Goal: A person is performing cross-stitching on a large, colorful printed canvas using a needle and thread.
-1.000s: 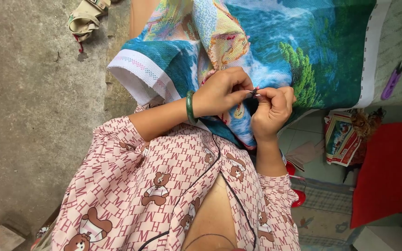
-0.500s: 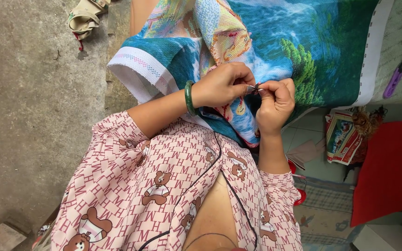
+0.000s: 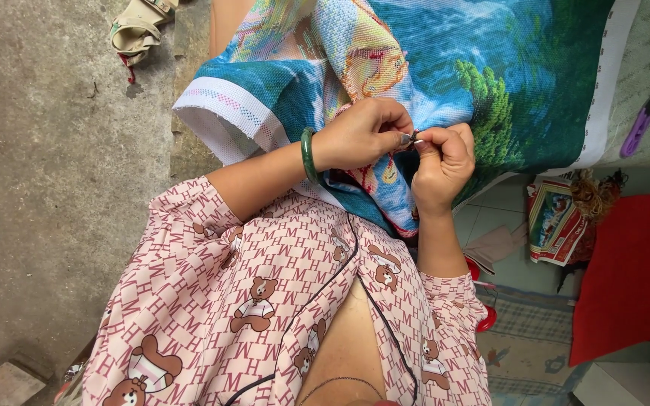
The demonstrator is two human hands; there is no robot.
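Observation:
A large cross-stitch cloth with a blue and green landscape lies folded over my lap and spreads away from me. My left hand, with a green bangle on its wrist, and my right hand meet fingertip to fingertip just above the cloth's folded edge. Both pinch a small metallic needle; any thread on it is too fine to see. My pink patterned sleeves fill the lower view.
Purple thread snips lie on the pale cloth margin at the right. Below them are a printed packet, a tangle of threads and a red sheet. Bare concrete floor is at the left, with a sandal at the top.
Both hands stay pinched together at the same spot on the cloth, with only small finger movements. The view has shifted slightly.

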